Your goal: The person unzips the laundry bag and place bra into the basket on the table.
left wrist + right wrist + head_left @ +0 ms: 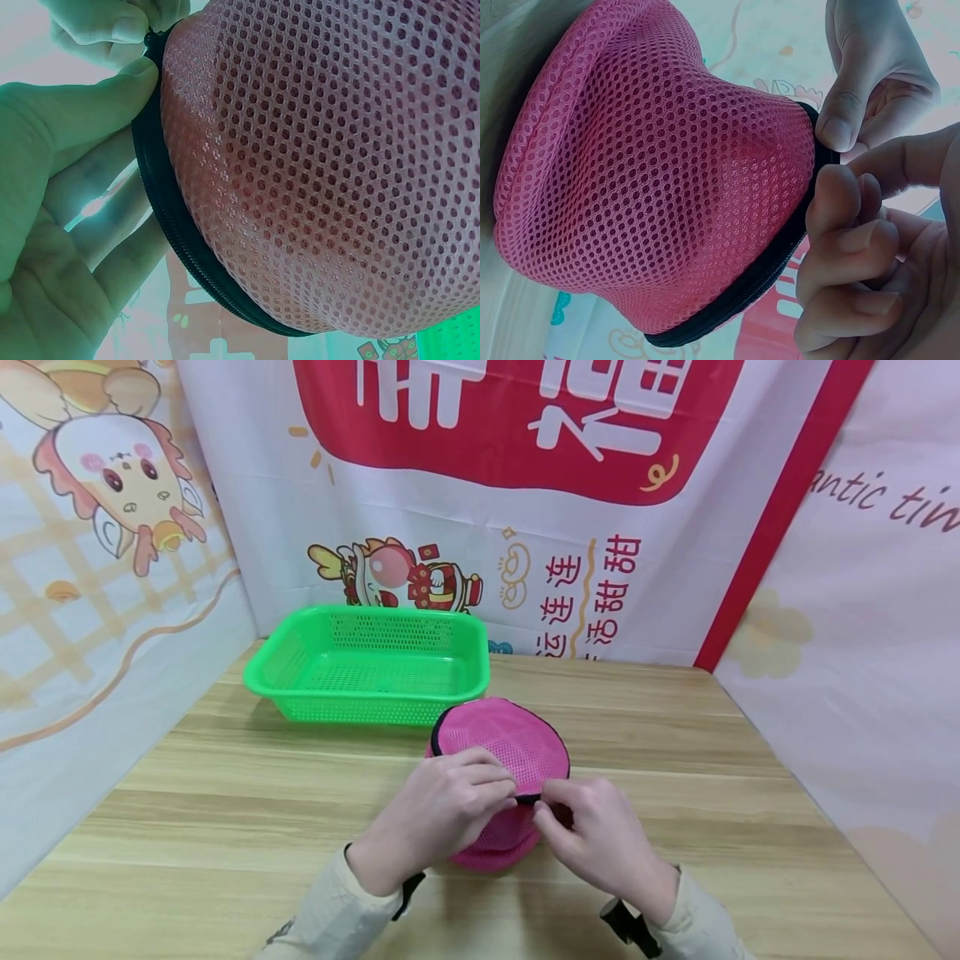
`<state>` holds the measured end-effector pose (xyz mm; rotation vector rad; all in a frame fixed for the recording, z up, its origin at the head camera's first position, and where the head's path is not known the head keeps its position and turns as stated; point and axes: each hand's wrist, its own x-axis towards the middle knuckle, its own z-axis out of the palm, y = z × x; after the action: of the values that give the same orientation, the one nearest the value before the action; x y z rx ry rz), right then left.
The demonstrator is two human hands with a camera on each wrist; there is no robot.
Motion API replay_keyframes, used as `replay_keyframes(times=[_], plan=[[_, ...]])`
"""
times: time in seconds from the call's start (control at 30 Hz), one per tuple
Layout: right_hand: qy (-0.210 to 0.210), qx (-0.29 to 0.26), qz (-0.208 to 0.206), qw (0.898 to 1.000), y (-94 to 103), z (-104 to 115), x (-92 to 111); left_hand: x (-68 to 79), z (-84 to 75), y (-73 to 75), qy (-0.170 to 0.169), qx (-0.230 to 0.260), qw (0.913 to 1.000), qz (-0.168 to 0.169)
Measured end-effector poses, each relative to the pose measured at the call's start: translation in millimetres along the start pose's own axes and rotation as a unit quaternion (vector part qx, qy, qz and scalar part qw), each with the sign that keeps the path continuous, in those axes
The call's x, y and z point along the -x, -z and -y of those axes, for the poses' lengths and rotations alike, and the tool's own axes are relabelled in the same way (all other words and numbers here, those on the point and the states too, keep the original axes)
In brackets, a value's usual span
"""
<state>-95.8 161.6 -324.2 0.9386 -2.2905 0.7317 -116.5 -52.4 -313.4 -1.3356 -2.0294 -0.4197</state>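
Observation:
A round pink mesh laundry bag stands on the wooden table, with a black zipper running round its top rim. My left hand pinches the zippered rim at the near side, thumb pressed on the black band in the left wrist view. Right beside it, my right hand pinches the same edge between thumb and curled forefinger. In the right wrist view the bag's mesh wall is creased, and the two hands' fingertips nearly meet at the zipper. The zipper's pull tab is hidden by the fingers.
Behind the bag, to the left, a green plastic basket with perforated walls sits on the table. Printed cloth hangings enclose the back and both sides.

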Motion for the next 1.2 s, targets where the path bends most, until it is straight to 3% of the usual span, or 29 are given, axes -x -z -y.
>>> replay_keyframes(times=[0.8,1.0,1.2], plan=[[-0.017,-0.006,0.002,1.000,2.5,-1.9,-0.1,0.2,1.1,3.2,0.012,0.006,0.9999,0.006],[0.023,-0.031,0.009,0.999,-4.1,0.2,1.0,1.8,-0.5,3.2,0.029,0.029,0.9991,0.009],[0.041,-0.039,-0.002,0.998,-7.2,0.4,0.7,-0.4,-2.0,0.3,0.016,0.031,0.9993,0.017]])
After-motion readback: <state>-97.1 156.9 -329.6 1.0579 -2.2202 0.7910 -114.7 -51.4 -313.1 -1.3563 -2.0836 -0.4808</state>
